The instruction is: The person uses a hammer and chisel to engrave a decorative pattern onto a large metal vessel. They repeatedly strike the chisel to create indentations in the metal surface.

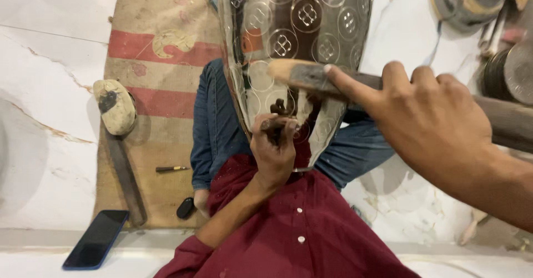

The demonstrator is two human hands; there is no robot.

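A large shiny metal vessel (311, 28) with engraved circle patterns rests on my lap, its mirror surface showing my hands. My left hand (273, 150) pinches a small dark punch tool (276, 123) against the vessel's lower side. My right hand (427, 119) grips a wooden-handled hammer (302, 75), index finger stretched along the handle, its head just above the punch.
I sit on a burlap mat (155, 61) on a white marble floor (39, 144). A wooden mallet (115, 108) with a long metal bar, a small pencil-like tool (172, 168) and a dark phone (95, 239) lie at my left. Metal pots (472, 0) stand at the upper right.
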